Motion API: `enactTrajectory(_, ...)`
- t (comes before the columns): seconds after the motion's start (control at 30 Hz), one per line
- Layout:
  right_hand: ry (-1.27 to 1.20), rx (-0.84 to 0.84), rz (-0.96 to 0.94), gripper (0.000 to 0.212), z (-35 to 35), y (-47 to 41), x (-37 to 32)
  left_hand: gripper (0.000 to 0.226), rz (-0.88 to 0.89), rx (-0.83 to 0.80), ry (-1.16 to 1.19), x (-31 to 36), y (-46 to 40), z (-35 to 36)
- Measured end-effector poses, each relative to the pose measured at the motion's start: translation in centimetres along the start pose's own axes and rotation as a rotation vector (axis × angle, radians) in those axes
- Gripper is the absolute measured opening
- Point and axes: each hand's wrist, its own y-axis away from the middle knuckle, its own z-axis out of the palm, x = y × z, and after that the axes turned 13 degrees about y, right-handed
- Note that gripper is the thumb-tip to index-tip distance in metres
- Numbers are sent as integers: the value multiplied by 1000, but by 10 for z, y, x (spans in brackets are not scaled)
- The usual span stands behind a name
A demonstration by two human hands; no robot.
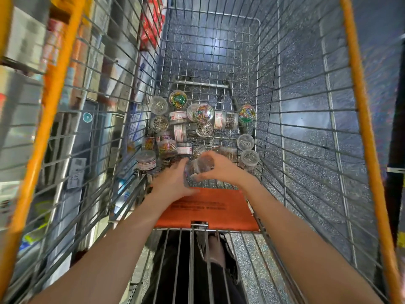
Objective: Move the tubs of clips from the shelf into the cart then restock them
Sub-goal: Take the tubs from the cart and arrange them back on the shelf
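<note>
Head view: looking straight down into a wire cart (291, 88) with orange rails along both top edges. Both bare forearms reach in from the near end.

Left hand (173, 181) and right hand (219, 166) meet over the near end of the basket floor, both wrapped on one clear tub (198, 170). Left fingers curl around its left side, right fingers and thumb curl over its top and right side. The tub is motion-blurred; contents read as dark or metallic, colour can't be told. It is held just above the pile.

Pile of clip tubs (186, 130) lies on the cart floor, clustered at the near-left and centre. Mixed orientation: some upright showing clear round lids, some tipped on their sides showing white-and-red labels. A tub of green and yellow clips (178, 98) is at the far edge, a multicolour tub (204, 112) mid-pile, another multicolour tub (247, 113) near the right wall. Two clear-lidded tubs (245, 141) of silver clips sit upright by the right wall, one just behind the other.

The orange child-seat flap (208, 211) lies below the wrists, dark print on it unreadable.

Shelving (24, 62) with stock is visible through the left cart wall, blurred. Speckled floor shows through the mesh.
</note>
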Motion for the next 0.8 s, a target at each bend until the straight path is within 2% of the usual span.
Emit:
enactTrajectory(0.13, -93, -54, 0, 64, 2, -3, -10, 106, -22, 26, -41, 0, 0, 0)
enactTrajectory(0.37, -107, -180, 3, 78, 3, -5, -9, 74, 6, 124, -97, -15, -8, 1)
enactTrajectory(0.43, -56, -144, 21, 77, 2, -7, -5, 73, 3, 140, -65, -23, -9, 2)
enactTrajectory(0.67, 311, 144, 69, 62, 6, -45, 11, 71, -10, 167, -57, -35, -10, -3)
enactTrajectory(0.8, 414, 191, 80, 64, 12, -65, 12, 73, -87, 197, 105, -39, -14, -1)
